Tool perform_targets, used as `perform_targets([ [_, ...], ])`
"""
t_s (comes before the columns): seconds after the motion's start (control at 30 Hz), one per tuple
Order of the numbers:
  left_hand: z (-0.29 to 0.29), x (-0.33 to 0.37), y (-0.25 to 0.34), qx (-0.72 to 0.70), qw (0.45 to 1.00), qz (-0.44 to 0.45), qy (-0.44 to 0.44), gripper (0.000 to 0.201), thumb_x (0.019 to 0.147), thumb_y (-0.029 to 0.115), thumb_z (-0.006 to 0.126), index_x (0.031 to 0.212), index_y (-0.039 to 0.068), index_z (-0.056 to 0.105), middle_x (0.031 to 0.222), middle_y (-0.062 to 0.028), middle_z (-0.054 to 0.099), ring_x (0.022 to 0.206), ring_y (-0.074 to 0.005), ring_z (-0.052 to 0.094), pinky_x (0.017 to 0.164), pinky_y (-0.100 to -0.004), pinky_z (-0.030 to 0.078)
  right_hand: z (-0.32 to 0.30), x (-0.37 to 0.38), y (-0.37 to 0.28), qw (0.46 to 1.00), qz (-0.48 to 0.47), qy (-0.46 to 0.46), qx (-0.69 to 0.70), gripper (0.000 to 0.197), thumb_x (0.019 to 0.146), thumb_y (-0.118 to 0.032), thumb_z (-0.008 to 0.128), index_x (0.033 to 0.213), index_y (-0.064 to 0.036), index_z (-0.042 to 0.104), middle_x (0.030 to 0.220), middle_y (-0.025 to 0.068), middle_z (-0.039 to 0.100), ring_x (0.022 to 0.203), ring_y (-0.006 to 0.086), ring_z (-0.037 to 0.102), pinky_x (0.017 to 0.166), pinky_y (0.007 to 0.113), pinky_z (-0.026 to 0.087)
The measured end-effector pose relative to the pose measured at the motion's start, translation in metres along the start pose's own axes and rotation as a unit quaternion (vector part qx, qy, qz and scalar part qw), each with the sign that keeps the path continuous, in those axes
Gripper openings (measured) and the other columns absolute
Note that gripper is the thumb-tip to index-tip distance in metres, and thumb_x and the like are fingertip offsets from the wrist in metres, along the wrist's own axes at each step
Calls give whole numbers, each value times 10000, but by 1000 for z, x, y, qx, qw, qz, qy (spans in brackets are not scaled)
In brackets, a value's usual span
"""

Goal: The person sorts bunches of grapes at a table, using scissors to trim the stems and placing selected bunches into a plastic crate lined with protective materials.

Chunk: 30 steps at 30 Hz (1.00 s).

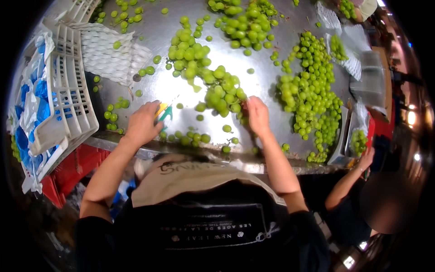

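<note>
My left hand (144, 123) is closed around a pair of small snips (166, 114) with yellow and green handles, their tips pointing toward the grapes. My right hand (258, 117) pinches the right end of a bunch of green grapes (222, 93); the stem between its fingers is mostly hidden. This bunch rests on the metal table (156, 41) and meets more grapes (188, 52) farther off; I cannot tell whether they are joined. Several loose grapes (195, 137) lie along the near edge between my hands.
A white plastic crate (74, 86) with blue and white wrapping stands at the left, beside white foam netting (108, 52). Large grape bunches (312, 86) cover the table's right side; another bunch (249, 25) lies at the back. At the right, a co-worker's hand (366, 158) touches a box.
</note>
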State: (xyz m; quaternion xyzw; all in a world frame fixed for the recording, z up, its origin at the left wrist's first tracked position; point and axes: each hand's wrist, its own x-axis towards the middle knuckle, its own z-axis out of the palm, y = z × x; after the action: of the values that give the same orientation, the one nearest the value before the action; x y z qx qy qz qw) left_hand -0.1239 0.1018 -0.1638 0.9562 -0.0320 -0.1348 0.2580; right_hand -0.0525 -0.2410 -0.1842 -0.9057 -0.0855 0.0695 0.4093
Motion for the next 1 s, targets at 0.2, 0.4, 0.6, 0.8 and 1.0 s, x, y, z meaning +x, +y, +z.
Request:
perform_targets([
  [0.2, 2, -4, -5, -3, 998, 58, 29, 557, 676, 32, 629, 1209, 32, 466, 897, -139, 558, 861, -307, 570, 771, -384, 467, -8, -15, 14, 986, 100, 4, 132, 248, 907, -205, 458, 870, -4, 600, 744, 97, 617, 699, 180, 577, 670, 292, 449],
  [0.4, -54, -14, 2, -461, 873, -103, -120, 467, 708, -64, 597, 1161, 10, 514, 741, 6, 549, 643, -69, 521, 559, -190, 412, -12, -25, 3, 975, 135, 37, 169, 207, 893, -173, 499, 873, 2, 610, 757, 63, 629, 719, 119, 567, 678, 252, 446],
  [0.6, -32, 23, 85, -511, 774, -78, -367, 266, 837, 186, 621, 1013, 5, 537, 780, -69, 611, 695, -148, 609, 586, -270, 502, -14, -18, -11, 966, 162, 42, 198, 242, 940, -190, 465, 801, -26, 577, 710, 6, 568, 689, 82, 505, 662, 221, 413],
  [0.8, 14, 57, 100, -544, 700, -109, -449, 346, 837, 265, 621, 1021, -16, 539, 935, -124, 609, 851, -197, 619, 718, -327, 528, -13, -18, -8, 971, 188, 6, 150, 257, 900, -221, 490, 865, 2, 611, 715, 57, 613, 678, 119, 547, 657, 256, 437],
  [1.0, 25, 67, 111, -560, 704, -140, -412, 373, 825, 279, 637, 1022, -24, 547, 1035, -134, 578, 901, -191, 596, 728, -331, 533, -5, -18, -4, 977, 173, 6, 128, 276, 893, -236, 491, 862, 7, 617, 714, 83, 619, 666, 149, 565, 649, 275, 443],
])
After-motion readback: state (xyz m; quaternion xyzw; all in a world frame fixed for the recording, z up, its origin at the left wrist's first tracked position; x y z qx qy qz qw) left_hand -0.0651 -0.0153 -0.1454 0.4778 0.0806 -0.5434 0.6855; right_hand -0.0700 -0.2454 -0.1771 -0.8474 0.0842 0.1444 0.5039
